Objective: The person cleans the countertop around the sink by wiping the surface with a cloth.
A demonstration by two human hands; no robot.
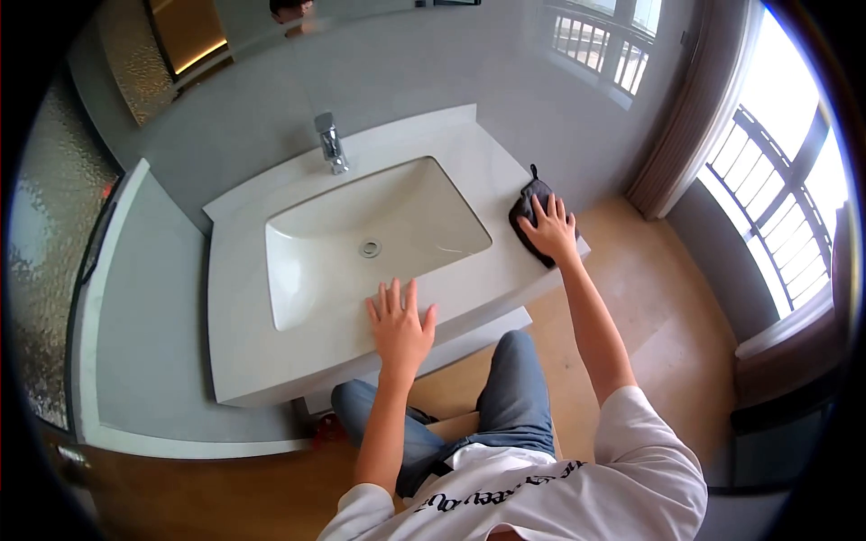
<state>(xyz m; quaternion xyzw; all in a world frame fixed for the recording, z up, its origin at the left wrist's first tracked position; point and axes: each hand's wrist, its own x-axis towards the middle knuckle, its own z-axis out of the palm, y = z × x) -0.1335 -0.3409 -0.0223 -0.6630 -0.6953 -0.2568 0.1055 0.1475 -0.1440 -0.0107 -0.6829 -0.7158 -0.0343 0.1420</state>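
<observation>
My right hand [550, 231] lies on a dark grey cloth [527, 209] with a small hanging loop, at the right end of the white countertop [244, 365]. Its fingers are spread over the cloth, and the palm hides part of it. At the front edge of the sink basin [410, 221], my left hand [400, 329] rests flat on the counter. The fingers of that hand are stretched out and hold nothing.
A chrome faucet [332, 144] stands behind the basin, which has a round drain [369, 248]. Left of the counter is a low partition [149, 316]. A curtain [690, 113] and a railed window [776, 180] are on the right. My knees are below the counter's front edge.
</observation>
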